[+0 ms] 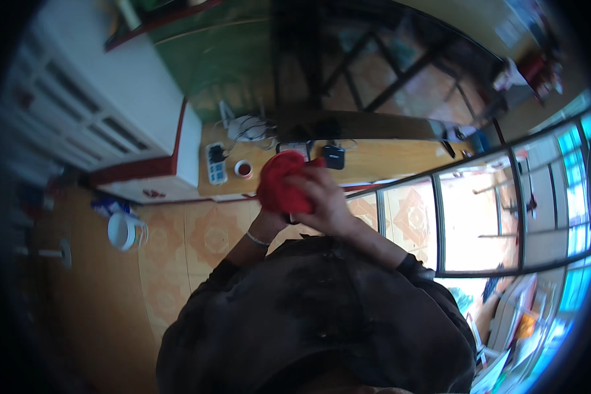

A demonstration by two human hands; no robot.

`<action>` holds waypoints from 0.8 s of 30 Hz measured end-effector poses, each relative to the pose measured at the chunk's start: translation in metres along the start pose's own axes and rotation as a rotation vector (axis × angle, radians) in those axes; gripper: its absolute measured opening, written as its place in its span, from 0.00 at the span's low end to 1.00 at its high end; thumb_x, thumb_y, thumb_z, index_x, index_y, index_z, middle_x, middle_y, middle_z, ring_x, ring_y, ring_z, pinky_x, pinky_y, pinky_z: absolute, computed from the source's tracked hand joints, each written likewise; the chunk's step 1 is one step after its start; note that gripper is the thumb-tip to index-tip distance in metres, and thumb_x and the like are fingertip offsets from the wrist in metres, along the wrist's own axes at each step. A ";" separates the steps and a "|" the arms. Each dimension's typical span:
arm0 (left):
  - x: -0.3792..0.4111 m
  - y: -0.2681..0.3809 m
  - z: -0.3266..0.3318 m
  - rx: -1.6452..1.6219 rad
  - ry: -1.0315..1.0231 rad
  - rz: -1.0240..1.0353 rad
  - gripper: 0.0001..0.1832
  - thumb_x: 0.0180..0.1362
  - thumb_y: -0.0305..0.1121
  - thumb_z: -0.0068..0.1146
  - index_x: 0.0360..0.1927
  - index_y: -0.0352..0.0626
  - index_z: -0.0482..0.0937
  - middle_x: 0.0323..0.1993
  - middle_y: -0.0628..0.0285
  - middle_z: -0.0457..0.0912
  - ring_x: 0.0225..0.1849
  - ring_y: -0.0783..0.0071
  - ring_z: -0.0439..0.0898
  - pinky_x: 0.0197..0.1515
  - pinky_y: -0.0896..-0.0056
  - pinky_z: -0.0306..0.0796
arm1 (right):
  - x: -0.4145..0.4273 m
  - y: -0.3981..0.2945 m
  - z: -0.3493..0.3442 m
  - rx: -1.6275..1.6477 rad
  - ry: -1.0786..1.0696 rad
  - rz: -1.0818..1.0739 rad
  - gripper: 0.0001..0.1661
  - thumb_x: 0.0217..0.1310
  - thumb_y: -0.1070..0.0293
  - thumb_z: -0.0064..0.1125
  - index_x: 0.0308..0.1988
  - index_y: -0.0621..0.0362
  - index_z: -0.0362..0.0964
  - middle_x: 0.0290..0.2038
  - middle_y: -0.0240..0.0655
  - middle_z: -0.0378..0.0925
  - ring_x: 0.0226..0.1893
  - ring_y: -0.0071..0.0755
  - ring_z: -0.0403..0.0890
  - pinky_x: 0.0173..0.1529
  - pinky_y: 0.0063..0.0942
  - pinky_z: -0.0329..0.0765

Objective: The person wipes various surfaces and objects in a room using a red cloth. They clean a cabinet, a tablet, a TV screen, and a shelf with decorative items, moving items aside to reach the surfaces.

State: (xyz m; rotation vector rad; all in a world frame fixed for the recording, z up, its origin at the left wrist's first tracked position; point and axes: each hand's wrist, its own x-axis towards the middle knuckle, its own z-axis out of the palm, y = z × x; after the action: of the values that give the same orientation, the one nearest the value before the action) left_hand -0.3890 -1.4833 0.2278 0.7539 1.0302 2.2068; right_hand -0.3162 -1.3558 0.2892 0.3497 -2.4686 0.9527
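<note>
In front of my chest, a bunched red cloth [281, 184] is held up in the air. My right hand [327, 204] grips its right side, with fingers curled over the top and slightly blurred. My left hand [272, 222], a pale bracelet at its wrist, is below the cloth, which covers its fingers. Between the two hands a small dark edge of some object [291, 220] shows under the cloth; the rest of it is hidden.
A wooden counter [389, 157] runs beyond my hands, below a large dark television-like panel. On it are a power strip [216, 165], a cup of dark liquid [244, 169], a cabled white router [246, 129] and a black box [333, 156]. A white bucket [121, 231] stands left.
</note>
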 end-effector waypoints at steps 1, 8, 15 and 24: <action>-0.004 -0.003 -0.002 -0.029 0.013 -0.076 0.36 0.66 0.61 0.38 0.67 0.46 0.59 0.63 0.54 0.68 0.64 0.57 0.67 0.65 0.52 0.63 | -0.001 0.002 0.006 -0.125 -0.075 -0.088 0.40 0.35 0.61 0.74 0.54 0.46 0.70 0.51 0.46 0.69 0.52 0.53 0.73 0.55 0.44 0.74; -0.021 -0.030 -0.015 -0.467 -0.138 -0.734 0.48 0.60 0.73 0.22 0.69 0.40 0.56 0.61 0.45 0.69 0.60 0.49 0.72 0.59 0.50 0.69 | -0.078 0.112 -0.047 -0.096 0.169 0.552 0.35 0.43 0.61 0.69 0.53 0.58 0.70 0.44 0.45 0.76 0.40 0.47 0.81 0.44 0.39 0.81; -0.021 -0.075 -0.028 -0.058 -0.234 -0.739 0.41 0.67 0.64 0.25 0.66 0.36 0.61 0.57 0.50 0.74 0.56 0.62 0.75 0.60 0.65 0.67 | -0.080 0.123 -0.012 1.584 0.101 0.862 0.29 0.61 0.54 0.57 0.54 0.63 0.69 0.47 0.42 0.79 0.45 0.37 0.82 0.52 0.33 0.78; -0.052 -0.065 -0.018 0.261 -0.207 -0.642 0.30 0.73 0.51 0.26 0.56 0.33 0.70 0.52 0.54 0.78 0.52 0.66 0.76 0.58 0.66 0.67 | -0.176 0.076 -0.009 1.710 0.136 0.894 0.36 0.61 0.53 0.55 0.62 0.63 0.59 0.57 0.45 0.72 0.53 0.39 0.77 0.62 0.36 0.71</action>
State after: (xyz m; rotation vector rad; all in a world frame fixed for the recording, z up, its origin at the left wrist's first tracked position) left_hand -0.3496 -1.4935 0.1536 0.6287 1.2537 1.4403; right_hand -0.1916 -1.2830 0.1623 -0.3849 -0.9434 3.0560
